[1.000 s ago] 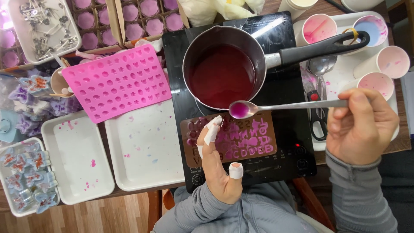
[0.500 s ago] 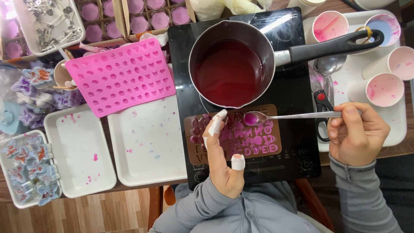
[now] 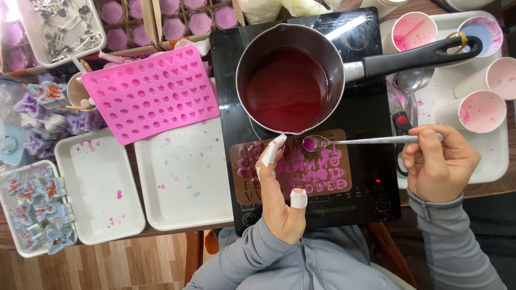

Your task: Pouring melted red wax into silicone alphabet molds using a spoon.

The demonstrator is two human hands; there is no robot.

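spoon (image 3: 344, 142) | pinched in right hand (image 3: 438, 164) fingers | bowl over brown mould (image 3: 293, 166)

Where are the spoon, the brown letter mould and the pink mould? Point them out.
spoon (image 3: 314, 143), head view, on its bowl.
brown letter mould (image 3: 328, 174), head view, on its right half.
pink mould (image 3: 150, 94), head view, on its middle.

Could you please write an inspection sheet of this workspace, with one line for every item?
Surface: black induction hob on a wooden table; white trays speckled pink.
Job's things: saucepan of dark red liquid; brown letter mould, partly filled pink; spoon with pink liquid over the mould.
Clutter: pink silicone mould, stained paper cups, scissors, butterfly-shaped pieces.
Grips: left hand, bandaged fingers, rests on the brown mould; right hand holds the spoon handle.
Cables: nothing seen.
Surroundings: wooden floor.
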